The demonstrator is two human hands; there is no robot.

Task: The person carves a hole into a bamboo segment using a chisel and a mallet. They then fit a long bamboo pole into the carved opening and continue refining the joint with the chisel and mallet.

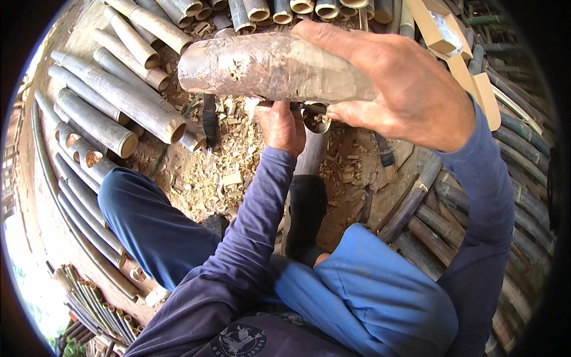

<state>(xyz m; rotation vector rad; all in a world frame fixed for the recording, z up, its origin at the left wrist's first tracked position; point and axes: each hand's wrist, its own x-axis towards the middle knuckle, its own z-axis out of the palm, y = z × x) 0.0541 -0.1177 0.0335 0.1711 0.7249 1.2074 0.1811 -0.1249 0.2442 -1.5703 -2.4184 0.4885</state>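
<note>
My right hand (410, 89) is wrapped around a thick, worn wooden mallet (256, 66), raised close to the camera and lying nearly level. Below it, my left hand (283, 127) is closed on a dark metal tool (316, 109), most of which the mallet hides; its exact kind I cannot tell. The visible bit of that tool lies across the open mouth of a bamboo tube (312, 153). That tube points away from me, next to my foot in a black sock (306, 211).
Wood chips (229, 178) cover the ground around the tube. Cut bamboo tubes (113, 95) lie at the left, with more along the back. Bamboo poles (437, 220) are stacked at the right. An open cardboard box (431, 27) stands at the back right. A dark-handled tool (209, 119) lies among the chips.
</note>
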